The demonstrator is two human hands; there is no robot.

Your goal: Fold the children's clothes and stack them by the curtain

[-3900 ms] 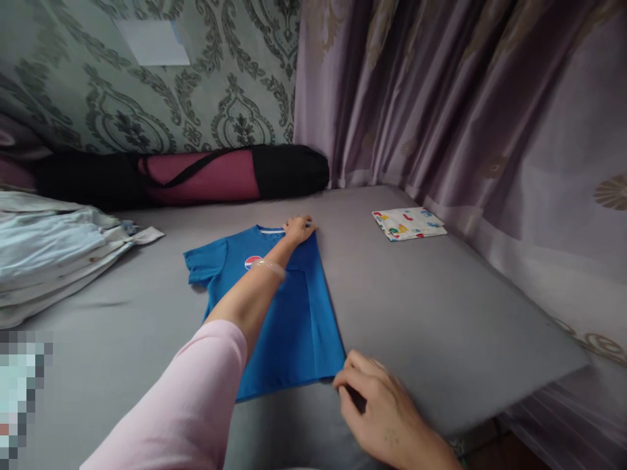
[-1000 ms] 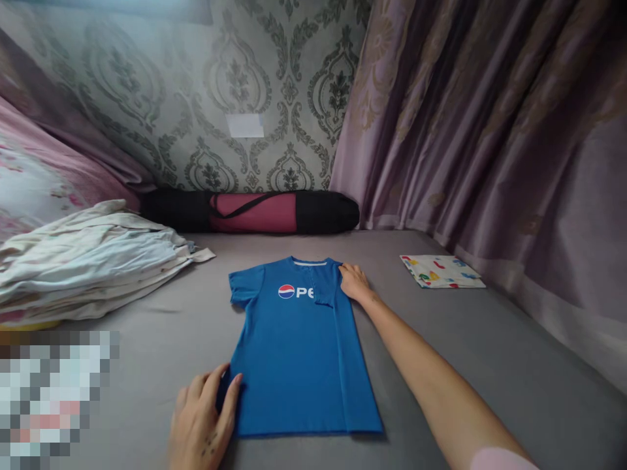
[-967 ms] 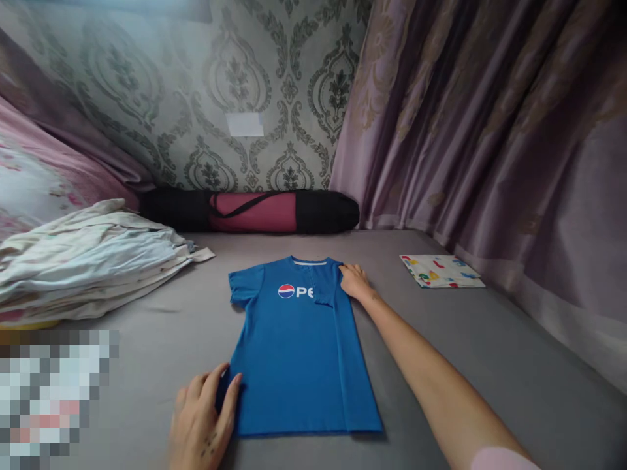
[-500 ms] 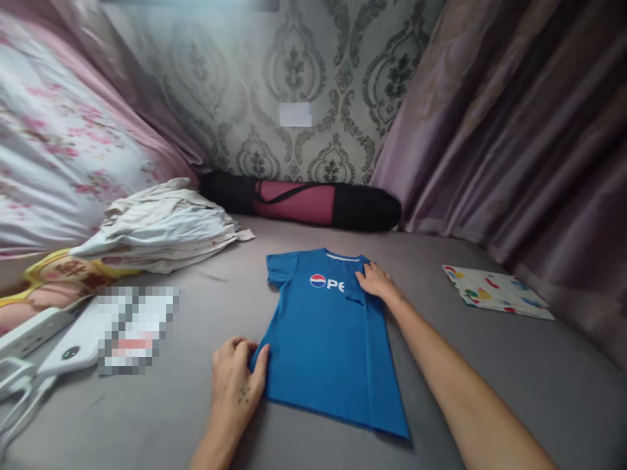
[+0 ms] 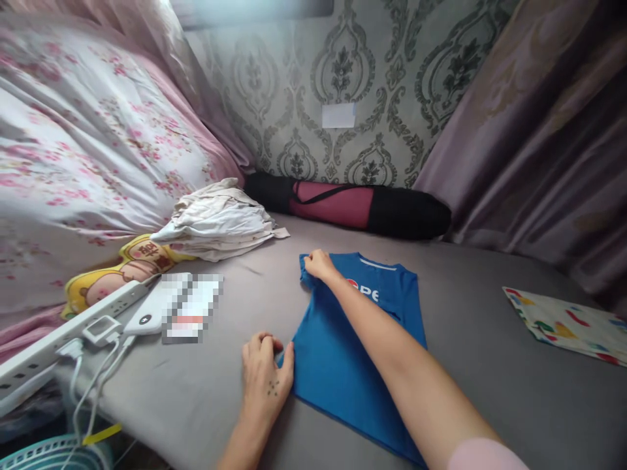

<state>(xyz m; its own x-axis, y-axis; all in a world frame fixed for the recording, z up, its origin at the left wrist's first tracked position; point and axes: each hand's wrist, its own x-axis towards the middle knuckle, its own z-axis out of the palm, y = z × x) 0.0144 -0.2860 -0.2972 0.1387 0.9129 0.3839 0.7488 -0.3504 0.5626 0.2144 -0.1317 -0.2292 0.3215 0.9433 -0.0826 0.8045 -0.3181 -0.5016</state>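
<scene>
A blue T-shirt [image 5: 333, 352] with a printed logo and white letters lies on the grey bed surface, its collar facing away from me. Its right side is folded inward over part of the lettering. My left hand [image 5: 267, 375] pinches the shirt's left edge near the hem, thumb on one side and fingers curled on the other. Reaching across the shirt, my right hand [image 5: 321, 264] has its fingers closed on the left sleeve near the shoulder. My right forearm hides part of the logo and the shirt's lower right.
A crumpled pile of pale cloth [image 5: 220, 222] and a black and maroon bag [image 5: 337, 205] lie at the back. To the left are a power strip [image 5: 68, 336] with cables, a white power bank [image 5: 159, 303] and a yellow cushion [image 5: 105, 284]. A folded patterned cloth [image 5: 568, 323] lies right.
My right hand has moved from the shirt's folded right shoulder across to the left sleeve. My left hand keeps its pinch on the left edge. The view has turned left.
</scene>
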